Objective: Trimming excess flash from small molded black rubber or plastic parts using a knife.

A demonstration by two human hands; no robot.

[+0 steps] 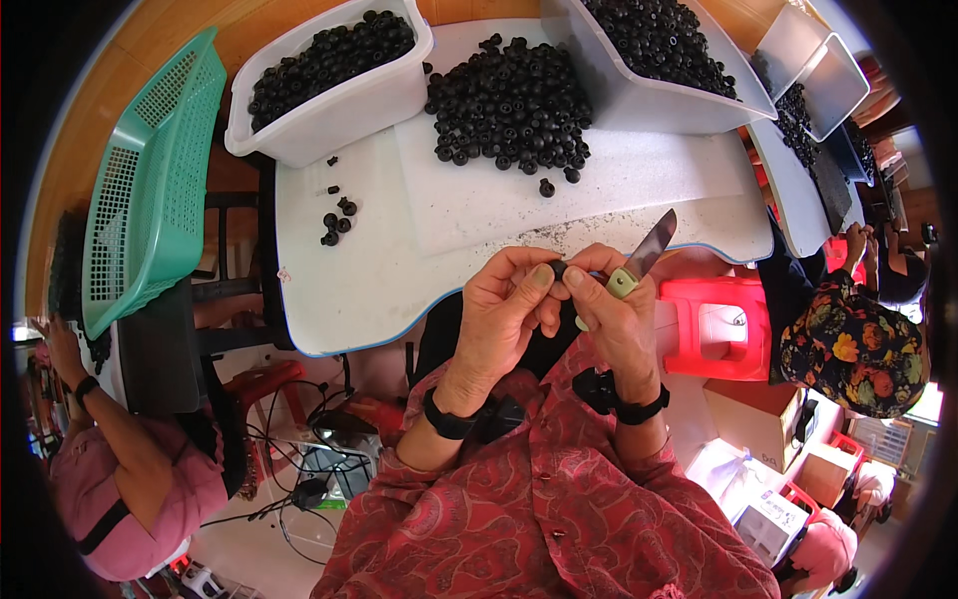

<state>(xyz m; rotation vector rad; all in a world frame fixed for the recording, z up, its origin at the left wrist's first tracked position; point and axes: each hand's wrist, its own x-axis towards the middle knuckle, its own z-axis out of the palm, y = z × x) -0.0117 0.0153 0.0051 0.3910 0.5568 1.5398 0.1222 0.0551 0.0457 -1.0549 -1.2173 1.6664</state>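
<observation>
In front of my chest, over the near edge of the table, both hands meet at one small round black part, which looks like rubber or plastic. My left hand pinches it between thumb and fingertips. Gripped in my right hand is a knife with a pale green handle, its blade slanting up and away to the right. The right thumb and forefinger also close in at the black part; whether they press on it is hard to tell. Beyond lies a heap of similar black parts.
A white bin and a larger translucent bin, both holding black parts, flank the heap. Several loose parts lie at left. A green basket stands further left. A red stool is at right. Other people work on both sides.
</observation>
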